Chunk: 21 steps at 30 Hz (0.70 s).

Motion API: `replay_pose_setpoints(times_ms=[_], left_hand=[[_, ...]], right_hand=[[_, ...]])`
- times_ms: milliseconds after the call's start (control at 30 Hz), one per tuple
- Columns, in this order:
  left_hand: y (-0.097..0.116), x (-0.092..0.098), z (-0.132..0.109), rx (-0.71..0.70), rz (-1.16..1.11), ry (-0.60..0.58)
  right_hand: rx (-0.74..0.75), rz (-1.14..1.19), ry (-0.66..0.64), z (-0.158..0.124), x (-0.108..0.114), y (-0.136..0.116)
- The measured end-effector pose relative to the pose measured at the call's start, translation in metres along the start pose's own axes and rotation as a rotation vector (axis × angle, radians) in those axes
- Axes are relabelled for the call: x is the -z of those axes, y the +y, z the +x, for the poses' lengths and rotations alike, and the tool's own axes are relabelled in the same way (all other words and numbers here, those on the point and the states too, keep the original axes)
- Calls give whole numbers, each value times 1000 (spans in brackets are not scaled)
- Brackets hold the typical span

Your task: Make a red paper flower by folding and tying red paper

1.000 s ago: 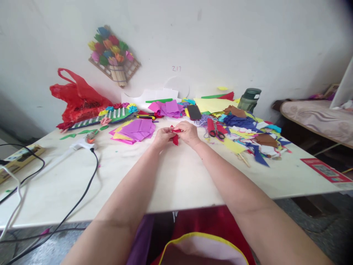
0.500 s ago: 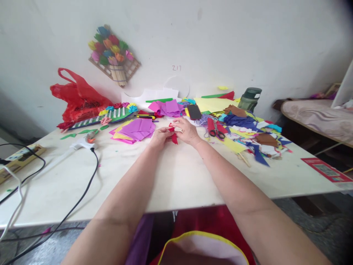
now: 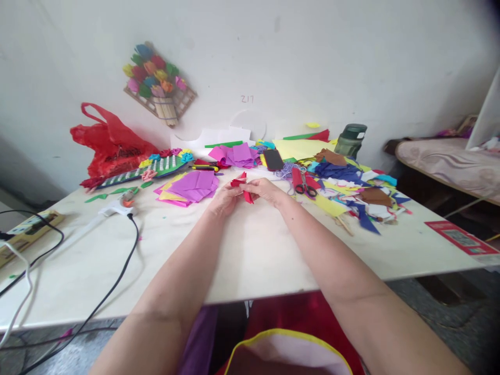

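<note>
A small folded piece of red paper is pinched between my two hands above the middle of the table. My left hand grips it from the left, fingers closed. From the right, the thumb and fingers of my right hand are closed on it too. Some fingertips are hidden behind the paper. Left of my hands lies a stack of purple, yellow and pink paper sheets. To the right, black-handled scissors rest on red paper.
A white glue gun with a black cord lies at left, near a power strip. Behind are a red plastic bag, a phone and a green bottle. Paper scraps cover the right side.
The red paper has turned in my fingers and now sticks up higher. My right hand's raised fingers have come down into a pinch on it. The view has shifted slightly.
</note>
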<state>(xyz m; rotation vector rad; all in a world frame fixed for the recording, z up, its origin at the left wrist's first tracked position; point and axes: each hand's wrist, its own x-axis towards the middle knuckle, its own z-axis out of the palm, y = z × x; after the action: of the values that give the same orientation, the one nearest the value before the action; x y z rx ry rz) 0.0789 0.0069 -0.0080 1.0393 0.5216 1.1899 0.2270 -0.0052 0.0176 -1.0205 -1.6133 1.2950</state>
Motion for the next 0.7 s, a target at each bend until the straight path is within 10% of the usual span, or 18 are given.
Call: replay_pose_setpoints(times_ms=[700], left_hand=[[2,3,1,4,72,21]], right_hand=[[38,87,6,-2,-10,-2]])
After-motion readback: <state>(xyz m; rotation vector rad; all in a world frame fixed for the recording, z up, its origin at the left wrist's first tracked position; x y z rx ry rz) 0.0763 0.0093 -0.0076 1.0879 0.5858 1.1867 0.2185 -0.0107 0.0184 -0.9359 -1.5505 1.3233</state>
